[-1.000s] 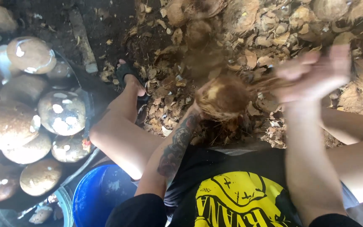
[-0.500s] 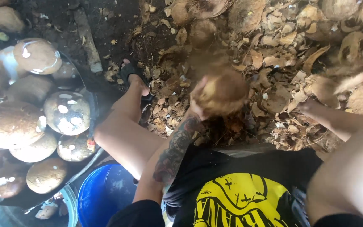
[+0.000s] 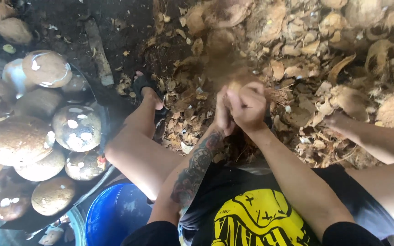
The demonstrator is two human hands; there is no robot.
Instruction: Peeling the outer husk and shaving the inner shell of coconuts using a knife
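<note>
Step in hand, likely: husking. Both hands closed on coconut (image 3: pixel 240 86) over husk pile (image 3: pixel 343 68); left hand (image 3: pixel 223 111) steadies, right hand (image 3: pixel 248 105) grips fibre. Peeled coconuts (image 3: pixel 76 127) heaped left. Next needs firm pull.

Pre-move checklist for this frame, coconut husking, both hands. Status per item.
1. Both hands on the coconut: ok, left hand and right hand wrap it.
2. Coconut clearly visible: not ok, blurred and mostly covered.
3. Husking tool visible: cannot tell, hidden under the hands.
4. Left foot away from the hands: ok, off to the side in a sandal.
5. Peeled coconuts contained: ok, heaped in the pan.
6. Ground ahead: not ok, littered with husk pieces.
</note>
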